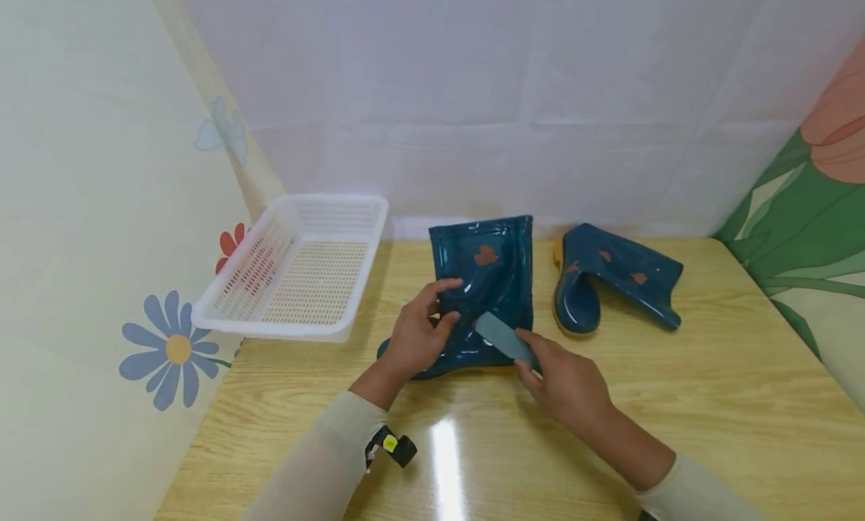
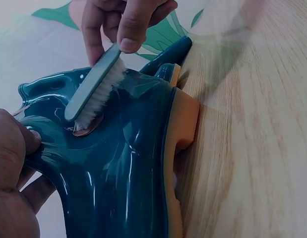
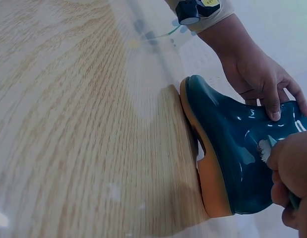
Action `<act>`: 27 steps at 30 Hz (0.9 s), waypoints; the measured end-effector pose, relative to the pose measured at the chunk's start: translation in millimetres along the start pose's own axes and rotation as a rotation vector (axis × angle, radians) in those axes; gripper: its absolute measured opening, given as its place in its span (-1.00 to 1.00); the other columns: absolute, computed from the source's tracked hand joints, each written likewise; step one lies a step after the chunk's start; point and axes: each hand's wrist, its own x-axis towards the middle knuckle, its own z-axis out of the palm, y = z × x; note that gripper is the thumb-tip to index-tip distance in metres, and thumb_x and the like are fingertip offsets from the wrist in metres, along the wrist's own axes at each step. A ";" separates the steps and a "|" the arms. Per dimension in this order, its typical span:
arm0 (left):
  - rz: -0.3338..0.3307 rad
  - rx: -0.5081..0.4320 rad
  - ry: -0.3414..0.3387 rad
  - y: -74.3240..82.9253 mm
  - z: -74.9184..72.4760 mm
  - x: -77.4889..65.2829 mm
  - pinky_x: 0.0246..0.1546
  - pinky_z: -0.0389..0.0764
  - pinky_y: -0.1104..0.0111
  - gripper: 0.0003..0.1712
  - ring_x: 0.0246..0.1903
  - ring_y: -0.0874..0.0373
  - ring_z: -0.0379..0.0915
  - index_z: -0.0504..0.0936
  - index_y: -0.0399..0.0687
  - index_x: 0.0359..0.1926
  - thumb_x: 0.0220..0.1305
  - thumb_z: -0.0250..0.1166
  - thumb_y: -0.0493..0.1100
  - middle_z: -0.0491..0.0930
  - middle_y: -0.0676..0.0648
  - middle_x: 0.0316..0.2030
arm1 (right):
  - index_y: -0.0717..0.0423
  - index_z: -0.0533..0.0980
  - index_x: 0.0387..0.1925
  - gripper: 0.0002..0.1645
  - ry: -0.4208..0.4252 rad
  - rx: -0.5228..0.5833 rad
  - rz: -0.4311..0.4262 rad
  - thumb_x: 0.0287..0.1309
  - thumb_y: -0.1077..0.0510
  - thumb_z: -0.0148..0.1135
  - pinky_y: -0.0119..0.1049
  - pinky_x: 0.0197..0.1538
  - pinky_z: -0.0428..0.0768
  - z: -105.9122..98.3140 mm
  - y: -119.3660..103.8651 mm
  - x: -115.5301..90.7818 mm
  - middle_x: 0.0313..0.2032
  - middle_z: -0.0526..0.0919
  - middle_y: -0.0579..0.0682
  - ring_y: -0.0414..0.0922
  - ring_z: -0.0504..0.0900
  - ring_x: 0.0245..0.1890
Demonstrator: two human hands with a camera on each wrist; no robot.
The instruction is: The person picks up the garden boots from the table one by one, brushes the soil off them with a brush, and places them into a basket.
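Observation:
A glossy dark teal rain boot (image 1: 496,288) with an orange sole (image 2: 185,119) stands on the table, its toe toward the left. My left hand (image 1: 420,329) grips the boot's shaft at its left edge, thumb and fingers on opposite sides of it in the left wrist view. Between the thumb and fingers of my right hand (image 1: 568,374) is a grey-green scrub brush (image 2: 91,84). Its white bristles (image 2: 101,99) press on the boot's side, partly covering a brown patch (image 2: 89,126). Another brown patch (image 1: 485,256) shows higher on the shaft.
A second teal boot (image 1: 625,262) lies on its side at the right, with several brown patches. At the left stands a white plastic basket (image 1: 345,329). A pale cloth wall (image 1: 439,131) rises behind the wooden table (image 1: 709,401).

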 end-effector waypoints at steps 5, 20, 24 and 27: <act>-0.004 -0.012 0.007 -2.4 1.0 0.4 -0.27 0.70 0.31 -0.41 -0.08 0.04 0.67 0.44 0.13 0.37 0.43 0.25 -0.40 0.52 -0.14 0.26 | 0.09 0.54 0.27 -0.43 0.009 0.012 -0.008 0.26 0.07 0.43 -0.39 -0.60 0.34 -1.4 3.2 -2.6 -0.23 0.71 0.02 -0.28 0.40 -0.59; -0.019 -0.007 0.005 -1.0 2.7 -1.0 -0.27 0.70 0.31 -0.41 -0.15 0.09 0.66 0.45 0.18 0.36 0.44 0.25 -0.40 0.52 -0.08 0.28 | 0.09 0.53 0.28 -0.41 0.018 0.007 -0.026 0.26 0.05 0.44 -0.34 -0.51 0.47 1.6 -5.8 -0.7 -0.07 0.74 0.12 -0.21 0.53 -0.52; -0.018 -0.010 0.002 -1.2 2.5 -0.8 -0.27 0.70 0.31 -0.41 -0.12 0.08 0.67 0.45 0.18 0.37 0.44 0.25 -0.40 0.52 -0.09 0.27 | 0.09 0.55 0.26 -0.42 0.033 -0.009 -0.019 0.24 0.06 0.47 -0.37 -0.58 0.37 2.1 -0.4 -3.1 -0.11 0.75 0.09 -0.23 0.45 -0.58; -0.007 -0.010 0.009 -1.6 2.0 -0.1 -0.30 0.69 0.31 -0.41 -0.15 0.08 0.66 0.46 0.16 0.37 0.43 0.25 -0.40 0.53 -0.11 0.25 | 0.10 0.56 0.25 -0.43 0.045 -0.005 -0.021 0.23 0.07 0.47 -0.38 -0.60 0.34 0.4 2.2 -3.7 -0.14 0.75 0.08 -0.25 0.43 -0.59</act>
